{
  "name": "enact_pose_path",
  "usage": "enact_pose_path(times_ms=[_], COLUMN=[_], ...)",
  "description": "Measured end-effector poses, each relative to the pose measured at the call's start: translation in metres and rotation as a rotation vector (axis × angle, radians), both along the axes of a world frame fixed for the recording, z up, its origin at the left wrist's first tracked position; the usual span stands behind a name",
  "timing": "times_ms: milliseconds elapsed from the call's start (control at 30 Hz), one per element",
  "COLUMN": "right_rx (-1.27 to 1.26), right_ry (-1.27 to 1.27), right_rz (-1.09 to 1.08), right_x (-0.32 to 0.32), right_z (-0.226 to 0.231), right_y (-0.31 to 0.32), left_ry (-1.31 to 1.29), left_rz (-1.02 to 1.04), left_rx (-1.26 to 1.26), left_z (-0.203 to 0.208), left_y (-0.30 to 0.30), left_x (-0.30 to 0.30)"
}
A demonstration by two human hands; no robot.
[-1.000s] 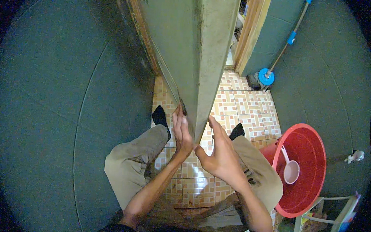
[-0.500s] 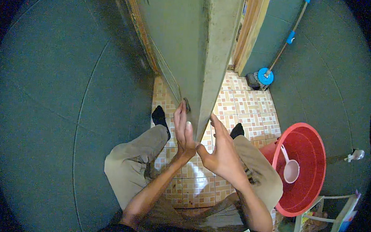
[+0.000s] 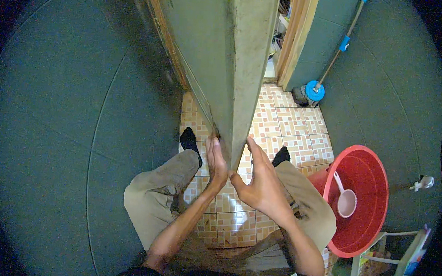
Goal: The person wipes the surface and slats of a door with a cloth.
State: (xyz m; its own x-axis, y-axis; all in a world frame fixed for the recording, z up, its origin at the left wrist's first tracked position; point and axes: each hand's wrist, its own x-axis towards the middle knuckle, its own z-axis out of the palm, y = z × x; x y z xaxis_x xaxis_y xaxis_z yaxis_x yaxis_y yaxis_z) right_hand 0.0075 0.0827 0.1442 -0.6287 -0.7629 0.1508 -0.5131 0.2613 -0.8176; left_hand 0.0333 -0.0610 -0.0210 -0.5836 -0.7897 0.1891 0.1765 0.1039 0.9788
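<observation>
Two unclenched hands [image 3: 216,163] [image 3: 264,191] flanking door [image 3: 217,63] | patterned tile floor [image 3: 289,119] | grey-green walls [image 3: 56,129] | red tub [image 3: 365,223]

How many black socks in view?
2: the left sock left of the door, the right sock right of it, partly hidden by the trouser leg.

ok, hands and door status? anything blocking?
Left hand on door, left side; right hand at its right edge. Door open. Feet straddle it; red tub off right.
</observation>
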Motion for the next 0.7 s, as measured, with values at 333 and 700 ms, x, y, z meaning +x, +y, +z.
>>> enact_pose_path(times_ms=[333,700], right_rx=[-0.003,0.011], right_ry=[-0.021,0.023], right_rz=[0.015,-0.023], right_x=[-0.001,-0.003], right_z=[-0.001,-0.008], right_y=[-0.001,0.0], left_ry=[0.05,-0.033], left_rz=[0.09,0.035], left_rx=[-0.246,-0.181], left_z=[0.009,0.011], left_y=[0.002,-0.005], left_x=[0.001,0.003])
